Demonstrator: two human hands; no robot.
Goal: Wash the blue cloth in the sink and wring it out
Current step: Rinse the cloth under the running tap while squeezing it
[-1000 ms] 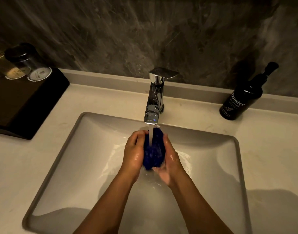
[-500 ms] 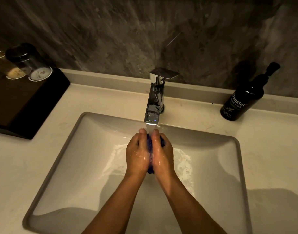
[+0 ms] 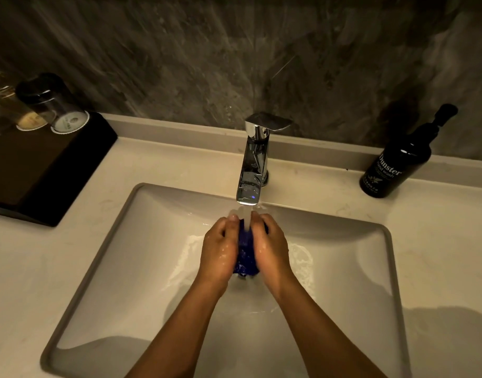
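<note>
Both hands press a bunched blue cloth under the running chrome tap, over the white rectangular sink.

A second ago the palms stood apart with the cloth open to the stream; now the left hand and right hand have closed in, fingers curled round the wad and squeezing it between them. This looks like rinsing and kneading, with wringing still to come. The spout sits just above the fingertips, so room to lift is tight; the basin lies open to either side and toward the person. A black hand-wash pump bottle stands well apart.
</note>
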